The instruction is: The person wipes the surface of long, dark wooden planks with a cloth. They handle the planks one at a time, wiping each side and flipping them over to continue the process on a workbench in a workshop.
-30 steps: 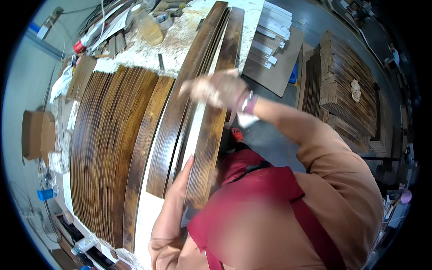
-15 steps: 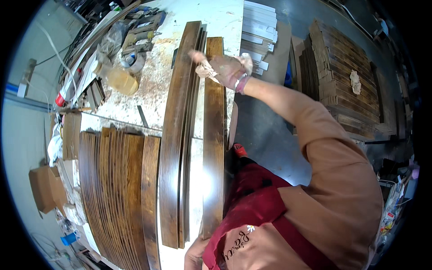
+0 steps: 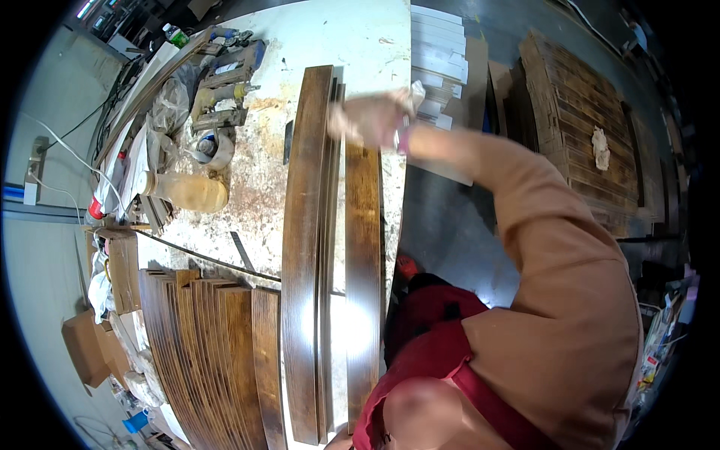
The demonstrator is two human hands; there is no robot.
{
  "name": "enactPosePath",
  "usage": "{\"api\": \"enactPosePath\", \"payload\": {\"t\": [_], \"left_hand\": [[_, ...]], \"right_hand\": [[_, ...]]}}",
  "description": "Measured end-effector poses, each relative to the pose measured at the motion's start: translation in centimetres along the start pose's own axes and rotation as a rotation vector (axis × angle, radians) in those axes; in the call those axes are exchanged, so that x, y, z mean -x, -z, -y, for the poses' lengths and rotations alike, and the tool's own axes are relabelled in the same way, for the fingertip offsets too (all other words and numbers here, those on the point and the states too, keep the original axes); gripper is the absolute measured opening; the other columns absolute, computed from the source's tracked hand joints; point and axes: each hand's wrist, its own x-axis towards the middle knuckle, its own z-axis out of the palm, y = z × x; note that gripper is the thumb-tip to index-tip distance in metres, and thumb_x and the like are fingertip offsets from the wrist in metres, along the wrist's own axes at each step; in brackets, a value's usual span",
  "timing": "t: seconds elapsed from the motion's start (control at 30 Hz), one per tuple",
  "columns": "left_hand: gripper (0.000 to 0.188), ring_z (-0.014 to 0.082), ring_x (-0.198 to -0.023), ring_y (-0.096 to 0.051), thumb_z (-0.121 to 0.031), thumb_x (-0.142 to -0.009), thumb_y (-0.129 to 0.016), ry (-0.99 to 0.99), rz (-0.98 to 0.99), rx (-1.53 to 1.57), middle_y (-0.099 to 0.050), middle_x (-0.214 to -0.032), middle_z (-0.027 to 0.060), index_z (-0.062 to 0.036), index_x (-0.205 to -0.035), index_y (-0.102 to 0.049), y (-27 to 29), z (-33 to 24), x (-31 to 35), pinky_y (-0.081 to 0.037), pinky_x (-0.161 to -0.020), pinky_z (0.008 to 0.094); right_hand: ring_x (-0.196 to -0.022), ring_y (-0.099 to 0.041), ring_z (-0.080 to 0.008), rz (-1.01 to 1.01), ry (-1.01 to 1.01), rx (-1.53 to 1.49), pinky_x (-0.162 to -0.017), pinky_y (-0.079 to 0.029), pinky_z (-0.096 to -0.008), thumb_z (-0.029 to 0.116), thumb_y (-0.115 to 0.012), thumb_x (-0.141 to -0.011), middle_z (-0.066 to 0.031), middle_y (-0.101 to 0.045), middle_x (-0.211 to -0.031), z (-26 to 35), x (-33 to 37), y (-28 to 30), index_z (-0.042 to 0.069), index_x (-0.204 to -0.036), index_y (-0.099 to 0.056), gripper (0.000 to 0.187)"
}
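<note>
Brown plank (image 3: 362,247) lies lengthwise just right of the middle stack (image 3: 304,255), with a narrow strip of pale surface (image 3: 345,45) between the two, and we have our right hand (image 3: 371,120) over its far end. Motion blurs that hand, yet we can make out fingers curled closed around a pale cloth (image 3: 417,94); whether the cloth touches the wood, we cannot tell. Only a sliver of our left arm (image 3: 342,441) shows, by the near end of the middle stack, and we cannot tell how those fingers stand or what they hold. Left of the middle stack's near half, we have a row of brown planks (image 3: 206,352) packed close together. Left of its far half is a bottle of yellowish liquid (image 3: 187,192). Well right of the middle stack, we see white strips (image 3: 439,45) and, farther right, a large board pile (image 3: 570,112) topped by a crumpled rag (image 3: 600,148).
</note>
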Motion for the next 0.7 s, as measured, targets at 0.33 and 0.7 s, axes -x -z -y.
{"api": "enactPosePath", "payload": {"t": [0.33, 0.7], "left_hand": [[0.043, 0.0174, -0.095, -0.065, -0.018, -0.085, -0.073, 0.011, -0.018, 0.000, -0.068, -0.110, 0.0097, -0.0003, -0.122, -0.061, -1.3, -2.1, -0.3, -0.052, -0.082, 0.0306], [0.043, 0.0170, -0.096, -0.064, -0.019, -0.085, -0.073, 0.026, -0.040, 0.009, -0.068, -0.110, 0.0095, -0.0002, -0.122, -0.060, -2.0, -0.9, 0.8, -0.052, -0.083, 0.0304]], "right_hand": [[-0.054, -0.056, -0.0089, -0.224, 0.047, -0.487, -0.046, -0.047, -0.0212, 0.050, -0.042, -0.099, -0.0027, -0.060, -0.067, -6.9, -1.1, 1.6, 0.008, -0.099, -0.066, 0.048], [-0.066, -0.061, -0.0155, -0.094, 0.423, -0.143, -0.056, -0.051, -0.0267, 0.039, -0.045, -0.099, -0.0050, -0.064, -0.081, 2.9, 5.6, -2.1, 0.006, -0.102, -0.063, 0.038]]}}
